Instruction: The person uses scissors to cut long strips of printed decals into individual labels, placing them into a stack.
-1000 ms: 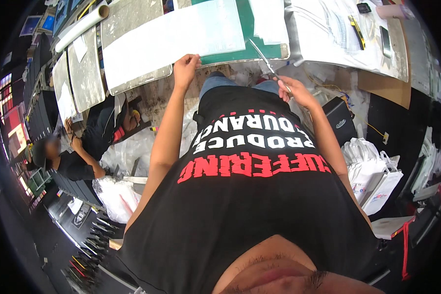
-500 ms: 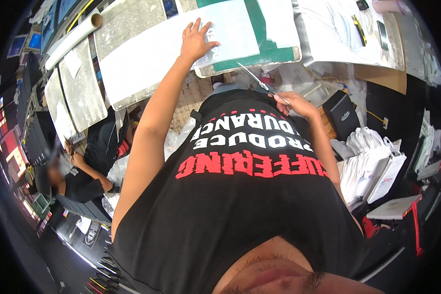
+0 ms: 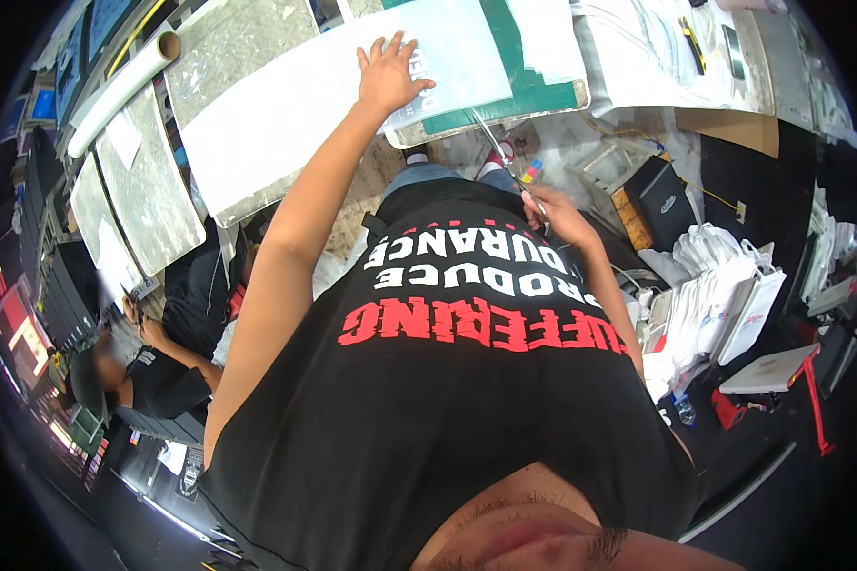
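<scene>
My left hand [image 3: 390, 78] lies flat with fingers spread on a long white sheet [image 3: 286, 119], beside a pale, bluish see-through film [image 3: 471, 57] with faint lettering. Under the film's right part is a green cutting mat [image 3: 554, 99] on a board at the table's near edge. My right hand [image 3: 560, 217] grips a pair of scissors [image 3: 495, 145] by the handles, low in front of my shirt. Its long metal blades point up and left, with the tips near the board's front edge. Part of the handles is hidden by my fingers.
A white roll [image 3: 124, 95] lies at the left. On the right-hand table are a yellow-and-black cutter [image 3: 692, 48] and white sheets. A black box [image 3: 663, 205] and stacked white bags [image 3: 700, 309] stand at the right. Another person [image 3: 157, 371] works at lower left.
My right hand has dropped slightly, and the scissors have swung to a steeper angle. The left hand stays pressed on the sheet. The whole view has shifted a little.
</scene>
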Available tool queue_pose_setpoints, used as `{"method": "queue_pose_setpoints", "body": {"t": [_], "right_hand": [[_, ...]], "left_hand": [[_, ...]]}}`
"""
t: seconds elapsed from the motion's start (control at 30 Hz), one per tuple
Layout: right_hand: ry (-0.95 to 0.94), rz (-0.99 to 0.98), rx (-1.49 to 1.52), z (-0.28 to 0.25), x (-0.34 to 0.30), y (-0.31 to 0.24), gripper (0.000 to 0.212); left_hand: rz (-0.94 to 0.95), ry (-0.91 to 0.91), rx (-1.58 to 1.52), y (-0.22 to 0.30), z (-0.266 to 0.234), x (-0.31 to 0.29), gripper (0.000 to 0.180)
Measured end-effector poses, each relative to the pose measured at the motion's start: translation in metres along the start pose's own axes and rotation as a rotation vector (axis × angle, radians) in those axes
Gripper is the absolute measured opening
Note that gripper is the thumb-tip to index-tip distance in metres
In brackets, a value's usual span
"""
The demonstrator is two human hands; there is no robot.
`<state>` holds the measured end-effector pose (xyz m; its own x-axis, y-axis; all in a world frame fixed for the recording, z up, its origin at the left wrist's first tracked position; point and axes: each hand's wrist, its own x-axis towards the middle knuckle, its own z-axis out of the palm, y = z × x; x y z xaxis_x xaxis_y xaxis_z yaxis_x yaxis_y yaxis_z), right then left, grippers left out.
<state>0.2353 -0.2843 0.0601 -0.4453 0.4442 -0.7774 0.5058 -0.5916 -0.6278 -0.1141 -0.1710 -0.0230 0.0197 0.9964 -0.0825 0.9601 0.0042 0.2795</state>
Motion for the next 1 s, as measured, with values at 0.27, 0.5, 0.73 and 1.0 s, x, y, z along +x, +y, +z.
{"method": "queue_pose_setpoints", "body": {"t": [0.27,0.5,0.73,1.0], "right_hand": [[0.01,-0.013,0.033,0.004,0.003,0.006,0.06],[0.024,-0.048,0.049,0.006,-0.003,-0.003,0.062],[0.124,-0.135,0.021,-0.003,-0.002,0.008,0.061],[0.117,-0.123,0.07,-0.004,-0.011,0.013,0.064]], "left_hand": [[0.003,0.007,0.039,-0.001,0.002,-0.003,0.081],[-0.006,0.074,0.036,-0.017,0.002,0.024,0.076],[-0.042,0.023,-0.05,-0.085,-0.018,0.11,0.061],[0.03,0.14,0.027,-0.036,-0.019,0.087,0.067]]}}
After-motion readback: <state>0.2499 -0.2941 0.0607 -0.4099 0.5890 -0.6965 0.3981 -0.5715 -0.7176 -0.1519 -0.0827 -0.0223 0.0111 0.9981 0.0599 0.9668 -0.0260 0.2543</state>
